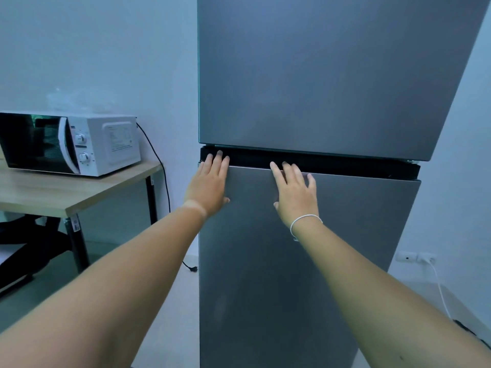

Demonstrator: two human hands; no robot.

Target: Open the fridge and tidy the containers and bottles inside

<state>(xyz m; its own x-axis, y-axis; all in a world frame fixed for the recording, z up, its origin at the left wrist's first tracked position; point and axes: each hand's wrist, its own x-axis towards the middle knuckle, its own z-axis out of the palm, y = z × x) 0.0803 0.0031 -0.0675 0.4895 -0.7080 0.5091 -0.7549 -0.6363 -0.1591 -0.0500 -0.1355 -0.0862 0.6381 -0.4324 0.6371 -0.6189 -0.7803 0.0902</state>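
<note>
Both hands, left (210, 181) and right (295, 192), lie flat, grip open, on the shut grey fridge (318, 248).

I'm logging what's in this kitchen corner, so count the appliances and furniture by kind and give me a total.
Tall grey two-door fridge: 1
White microwave with two round knobs: 1
Light wooden table with black legs: 1
Total: 3

Both arms outstretched, left grip (210, 185) flat, right grip (295, 193) flat (fingers spread)
</note>
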